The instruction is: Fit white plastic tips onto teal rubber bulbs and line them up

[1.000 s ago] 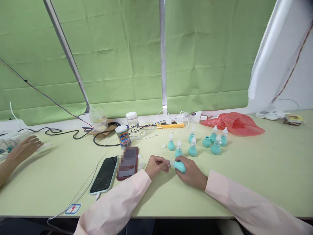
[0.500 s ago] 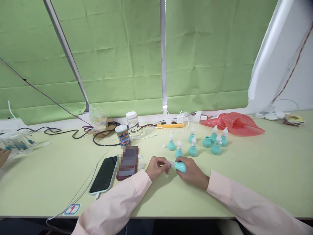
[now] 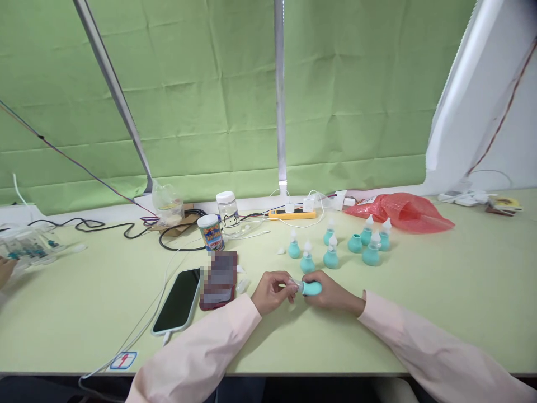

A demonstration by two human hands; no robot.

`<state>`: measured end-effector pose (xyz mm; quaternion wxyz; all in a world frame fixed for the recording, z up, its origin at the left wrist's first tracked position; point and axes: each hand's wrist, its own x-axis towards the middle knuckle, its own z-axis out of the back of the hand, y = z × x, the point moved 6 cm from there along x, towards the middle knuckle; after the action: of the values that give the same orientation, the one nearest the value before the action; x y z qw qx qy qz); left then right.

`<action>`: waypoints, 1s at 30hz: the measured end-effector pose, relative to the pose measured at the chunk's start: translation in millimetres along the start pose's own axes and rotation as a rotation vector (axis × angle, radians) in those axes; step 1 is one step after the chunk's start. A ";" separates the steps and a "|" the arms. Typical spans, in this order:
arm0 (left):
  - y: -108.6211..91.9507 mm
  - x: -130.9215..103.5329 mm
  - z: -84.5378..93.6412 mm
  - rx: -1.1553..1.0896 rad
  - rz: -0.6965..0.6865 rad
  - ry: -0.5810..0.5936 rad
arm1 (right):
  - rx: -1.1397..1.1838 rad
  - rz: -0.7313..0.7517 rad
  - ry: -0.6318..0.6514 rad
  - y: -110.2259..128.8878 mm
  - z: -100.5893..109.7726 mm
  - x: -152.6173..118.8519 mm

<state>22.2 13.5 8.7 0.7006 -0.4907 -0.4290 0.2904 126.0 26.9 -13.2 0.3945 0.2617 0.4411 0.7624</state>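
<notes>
My right hand (image 3: 329, 290) is closed round a teal squeeze bulb (image 3: 312, 289), which lies tilted on its side with its neck toward the left. At that neck, my left hand (image 3: 274, 291) pinches a clear nozzle (image 3: 297, 283), partly hidden by the fingers. Just beyond my hands stand several teal bulbs with clear tips, among them a nasal aspirator (image 3: 307, 262) and another aspirator (image 3: 331, 257). One teal bulb (image 3: 354, 243) has an open top and no tip. Small clear pieces (image 3: 242, 285) lie left of my left hand.
Left of my hands lie a white-edged phone (image 3: 178, 302) on a cable and a dark red phone (image 3: 220, 280). Behind them stand a printed can (image 3: 211, 233) and a clear jar (image 3: 229, 212). A yellow power strip (image 3: 293, 214) and red plastic bag (image 3: 403, 211) lie farther back. Another person's hand (image 3: 5, 270) is far left.
Both hands have shifted very slightly to the right with the bulb. The bulb has tilted closer to level, and its neck and the nozzle stay between my hands.
</notes>
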 end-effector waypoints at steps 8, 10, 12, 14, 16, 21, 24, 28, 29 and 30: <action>-7.0 -2.5 -4.0 0.113 -0.099 0.032 | 0.545 -0.278 0.337 -7.8 -17.3 -5.7; -9.4 -3.2 -5.0 0.126 -0.114 0.037 | 0.618 -0.294 0.426 -6.6 -21.8 -7.4; -11.2 -3.2 -5.9 0.150 -0.119 0.042 | 0.647 -0.282 0.463 -4.7 -23.6 -7.9; -13.2 -2.3 -4.7 0.174 -0.119 0.038 | 0.664 -0.222 0.427 0.2 -21.6 -6.5; -16.4 -0.6 2.6 0.160 -0.128 -0.011 | 0.673 -0.131 0.319 6.5 -14.6 -3.7; -21.0 3.0 45.0 0.372 -0.144 -0.307 | 0.583 0.047 -0.003 12.4 12.8 0.7; -12.7 7.4 53.7 0.906 -0.118 -0.301 | 0.544 0.074 -0.098 8.7 21.5 1.9; 14.9 12.7 40.1 1.303 -0.055 -0.092 | 0.533 0.088 -0.101 8.1 19.9 2.0; 20.7 13.7 35.5 1.346 -0.047 -0.040 | 0.528 0.092 -0.089 9.0 18.6 1.7; 24.9 15.1 32.1 1.380 -0.042 -0.008 | 0.524 0.094 -0.079 9.9 17.5 1.4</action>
<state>1.1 48.7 -5.1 0.8565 0.0769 -0.1582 0.4852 134.6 33.3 3.9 0.2944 0.4047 0.5949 0.6290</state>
